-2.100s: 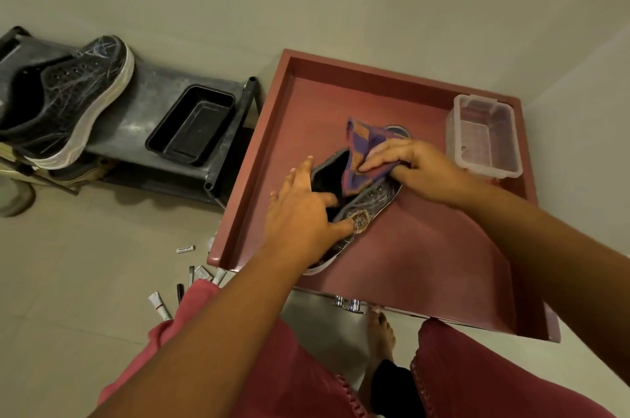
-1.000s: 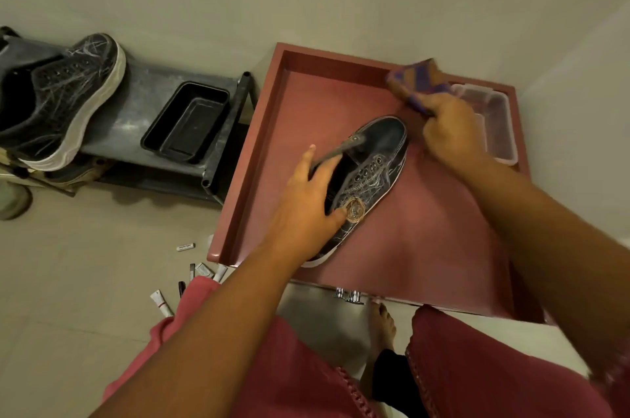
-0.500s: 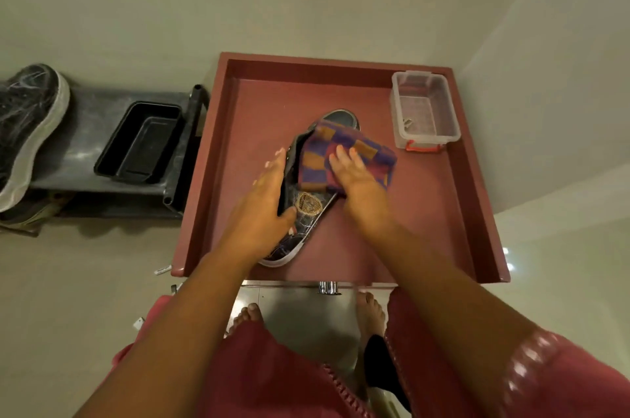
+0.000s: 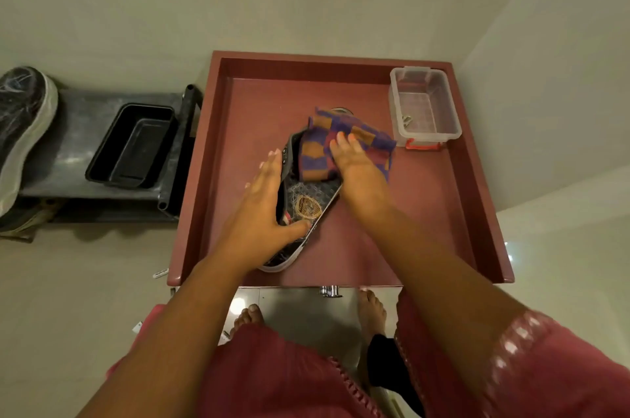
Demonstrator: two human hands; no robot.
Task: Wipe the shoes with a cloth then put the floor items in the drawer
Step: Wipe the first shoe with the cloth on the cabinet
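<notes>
Shoe (image 4: 308,209) lies directly under both hands on the red bench (image 4: 426,213), long axis running away and rightward. Left hand (image 4: 264,213) braces its side, fingers straight; right hand (image 4: 354,167) presses the cloth (image 4: 317,158) flat over the toe end.

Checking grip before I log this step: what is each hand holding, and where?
The left hand steadies the dark patterned shoe at its heel end, thumb on its side. The right hand presses the purple-and-orange checked cloth flat on the shoe's front.
</notes>
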